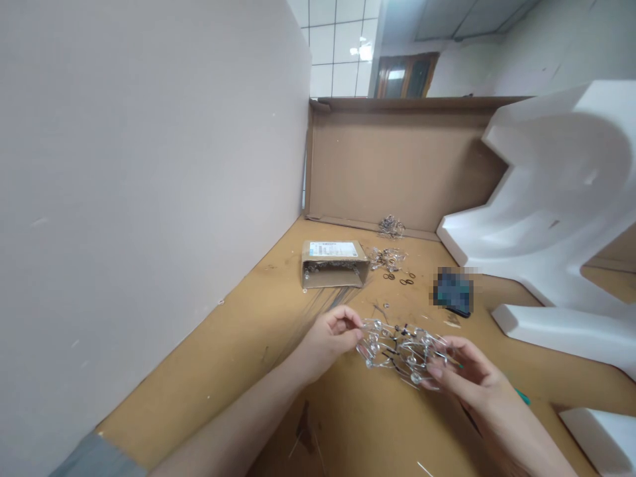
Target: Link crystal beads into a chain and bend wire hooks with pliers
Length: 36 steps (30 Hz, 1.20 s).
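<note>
A tangle of thin silvery wires with clear round beads and dark bits (405, 351) stretches between my two hands above the tabletop. My left hand (335, 338) pinches its left end between thumb and fingertips. At the other end my right hand (464, 374) is closed around the wires, with the thumb in front and the fingers partly hidden behind the bundle. Something thin and green shows by the right fingers; I cannot make out what it is. Beyond the left hand lies a small open cardboard box (335, 250) with a white label and beaded pieces inside.
Two more beaded wire clusters, a nearer one (390, 258) and a farther one (391, 226), lie right of the box. Several dark rings (406, 282) are beside them. A pixelated dark device (452, 291) lies right. White foam blocks (551, 172) border the right, a pale panel (159, 146) the left.
</note>
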{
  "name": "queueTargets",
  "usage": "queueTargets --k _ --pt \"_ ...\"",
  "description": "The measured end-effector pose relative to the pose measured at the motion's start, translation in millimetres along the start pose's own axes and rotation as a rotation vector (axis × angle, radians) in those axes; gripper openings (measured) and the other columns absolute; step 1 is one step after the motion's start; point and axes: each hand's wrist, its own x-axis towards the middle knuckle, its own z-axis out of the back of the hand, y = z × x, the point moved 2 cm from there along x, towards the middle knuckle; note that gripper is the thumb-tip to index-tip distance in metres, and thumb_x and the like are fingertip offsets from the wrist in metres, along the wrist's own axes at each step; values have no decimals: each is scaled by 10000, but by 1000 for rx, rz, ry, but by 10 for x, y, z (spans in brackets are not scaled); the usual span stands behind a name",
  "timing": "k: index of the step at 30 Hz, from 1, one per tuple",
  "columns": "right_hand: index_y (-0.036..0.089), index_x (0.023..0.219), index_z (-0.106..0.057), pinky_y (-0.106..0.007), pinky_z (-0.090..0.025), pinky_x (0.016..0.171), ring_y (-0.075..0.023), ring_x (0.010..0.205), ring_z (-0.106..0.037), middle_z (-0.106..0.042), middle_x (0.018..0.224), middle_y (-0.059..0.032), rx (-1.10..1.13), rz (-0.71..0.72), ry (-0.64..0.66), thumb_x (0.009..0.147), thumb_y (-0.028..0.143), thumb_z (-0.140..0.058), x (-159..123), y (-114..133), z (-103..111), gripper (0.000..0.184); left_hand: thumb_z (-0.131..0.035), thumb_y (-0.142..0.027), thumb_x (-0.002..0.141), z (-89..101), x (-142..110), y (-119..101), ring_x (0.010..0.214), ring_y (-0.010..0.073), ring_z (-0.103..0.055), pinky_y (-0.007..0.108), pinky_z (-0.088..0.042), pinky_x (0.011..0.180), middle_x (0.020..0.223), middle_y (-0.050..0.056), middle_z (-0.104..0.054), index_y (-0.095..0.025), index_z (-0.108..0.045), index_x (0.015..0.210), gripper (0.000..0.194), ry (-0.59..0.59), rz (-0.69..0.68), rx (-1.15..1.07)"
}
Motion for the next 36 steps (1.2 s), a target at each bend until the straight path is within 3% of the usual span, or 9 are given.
queueTargets --k 4,9,14,21,28,36 --pt "243 796 -504 -241 -482 626 -127 630 -532 -551 716 28 -86 76 5 650 374 -695 20 -2 29 274 -624 -241 709 -4 -11 5 658 97 -536 286 -446 680 811 0 -474 -152 -518 751 144 24 -143 75" --pt "240 819 -506 -242 -460 684 -164 763 -537 -550 787 -1 -233 202 13 704 356 -650 76 -53 141 218 -587 -167 726 -49 -47 -44 718 99 -508 283 -471 683 906 30 -413 -150 -545 760 56 72 -248 159" --pt "257 863 -525 -233 -446 700 -161 787 -533 -550 833 1 -282 350 -18 727 358 -623 103 -132 240 196 -545 -88 740 -54 -98 -68 831 112 -490 300 -469 779 958 46 -396 -154 -551 797 88 114 -354 253" --pt "284 907 -552 -196 -412 793 -153 948 -500 -530 970 -10 -278 580 -20 773 242 -583 33 -95 220 143 -492 -54 773 -35 -131 -81 969 146 -494 373 -431 899 1011 55 -394 -172 -542 841 145 163 -441 318" --pt "286 896 -537 -207 -419 822 -155 945 -525 -557 958 -8 -207 510 -22 778 261 -582 13 -121 184 128 -506 -53 771 -67 -153 -79 981 149 -485 377 -444 888 1013 51 -406 -185 -561 864 170 171 -478 321" --pt "278 859 -507 -222 -470 731 -156 809 -545 -582 904 -8 -263 386 36 786 339 -554 -50 -93 96 106 -524 -75 768 -105 -150 -27 959 150 -518 366 -440 876 1017 52 -404 -174 -565 836 127 163 -432 258"
